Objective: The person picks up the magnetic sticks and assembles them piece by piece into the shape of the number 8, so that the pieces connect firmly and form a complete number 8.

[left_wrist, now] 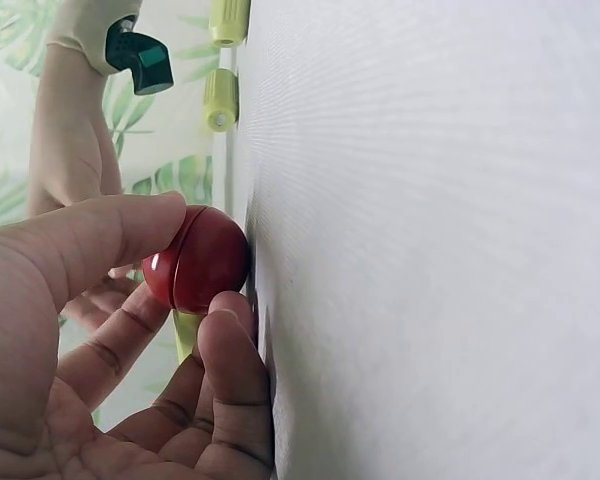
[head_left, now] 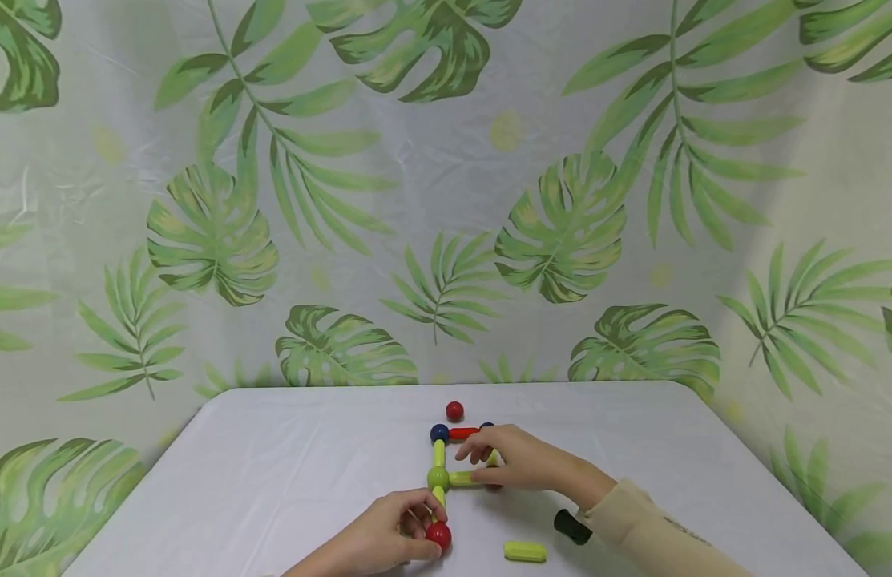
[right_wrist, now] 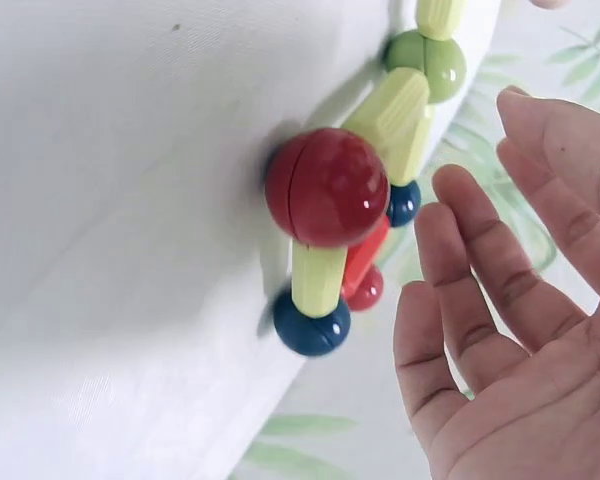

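Observation:
My left hand (head_left: pixel 388 529) pinches a glossy red ball (head_left: pixel 438 537) between thumb and fingers, low against the white table; the left wrist view shows the ball (left_wrist: pixel 212 262) close up. A yellow-green rod (head_left: pixel 438 495) runs from that ball to a green ball (head_left: pixel 438 478). Beyond it, rods and balls form a square, with a blue ball (head_left: pixel 439 433) and a red rod (head_left: pixel 463 433) on the far side. Over its right side hovers my right hand (head_left: pixel 518 458), fingers spread and holding nothing. In the right wrist view, another red ball (right_wrist: pixel 327 187) marks the square's near right corner.
A loose red ball (head_left: pixel 454 411) lies behind the square. Nearer the front, a loose yellow-green rod (head_left: pixel 524 551) rests on the white table (head_left: pixel 272 481). A dark device (head_left: pixel 572 526) sits at my right wrist. Behind the table hangs a leaf-patterned cloth (head_left: pixel 446 200).

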`<state>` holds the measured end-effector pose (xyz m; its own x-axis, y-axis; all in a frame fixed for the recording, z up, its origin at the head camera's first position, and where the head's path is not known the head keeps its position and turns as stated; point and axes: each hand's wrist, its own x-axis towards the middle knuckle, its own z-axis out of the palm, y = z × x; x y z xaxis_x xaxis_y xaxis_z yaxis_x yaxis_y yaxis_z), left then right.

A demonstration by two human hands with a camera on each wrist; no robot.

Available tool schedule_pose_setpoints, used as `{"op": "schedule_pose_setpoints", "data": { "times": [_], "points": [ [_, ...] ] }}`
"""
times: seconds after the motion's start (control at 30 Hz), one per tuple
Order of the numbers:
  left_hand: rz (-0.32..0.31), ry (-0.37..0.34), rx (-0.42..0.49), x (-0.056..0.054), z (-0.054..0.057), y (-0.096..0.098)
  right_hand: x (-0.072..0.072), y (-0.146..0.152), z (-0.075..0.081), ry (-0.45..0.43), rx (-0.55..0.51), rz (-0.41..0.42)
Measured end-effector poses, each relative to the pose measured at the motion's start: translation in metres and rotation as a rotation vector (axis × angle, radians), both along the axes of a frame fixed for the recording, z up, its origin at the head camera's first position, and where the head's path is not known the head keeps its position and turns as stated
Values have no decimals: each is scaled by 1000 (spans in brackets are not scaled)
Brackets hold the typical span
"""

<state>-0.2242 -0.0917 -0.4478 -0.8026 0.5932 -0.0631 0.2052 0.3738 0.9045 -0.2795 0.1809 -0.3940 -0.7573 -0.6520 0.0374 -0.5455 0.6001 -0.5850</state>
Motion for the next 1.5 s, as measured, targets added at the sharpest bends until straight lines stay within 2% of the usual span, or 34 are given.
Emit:
{"op": "schedule_pose_setpoints", "data": {
  "times": [0.13,0.3,0.6,0.87,1.1,1.5],
  "points": [
    [14,-16,-5,0,0,1,7,12,3,1,-15,20],
    [28,-53,-7,-1,-1,2,19,25,8,-16,11,7],
    [36,-62,-6,0,0,2,40,42,10,-125,59,-34],
    [44,-73,-13,1,2,2,50,52,-3,-189,39,-30],
    [32,-76,-1,0,1,1,60,57,-18,-250,6,-69],
    [29,-72,-2,0,2,1,66,66,-25,-251,-49,-47]
  ]
}}
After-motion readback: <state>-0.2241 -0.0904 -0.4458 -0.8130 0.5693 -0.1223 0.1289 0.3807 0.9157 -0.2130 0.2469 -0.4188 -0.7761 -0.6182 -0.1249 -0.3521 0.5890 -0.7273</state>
